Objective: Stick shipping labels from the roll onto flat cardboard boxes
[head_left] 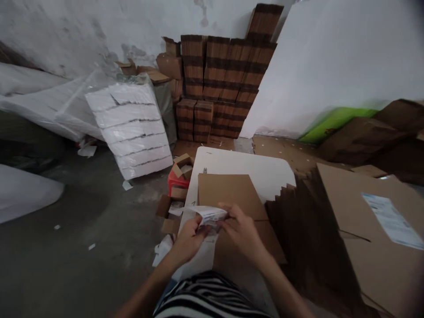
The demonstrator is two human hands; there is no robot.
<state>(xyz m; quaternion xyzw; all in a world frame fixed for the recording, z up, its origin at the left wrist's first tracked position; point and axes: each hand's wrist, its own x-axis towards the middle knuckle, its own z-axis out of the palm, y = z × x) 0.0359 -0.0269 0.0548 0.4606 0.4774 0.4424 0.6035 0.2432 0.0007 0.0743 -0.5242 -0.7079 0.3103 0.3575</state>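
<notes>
The person's left hand and right hand, fingers curled closed, pinch a thin white printed sheet above flat brown cardboard near the white round-cornered table's left edge.

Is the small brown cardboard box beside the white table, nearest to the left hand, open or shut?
Open: the box has its flaps spread outward, and pale contents show inside.

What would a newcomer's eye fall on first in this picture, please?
Perhaps first the bright green panel at the right, then the tall brown cardboard stack at the back. Below centre, the left hand and right hand hold a thin white printed item above the white table.
</notes>
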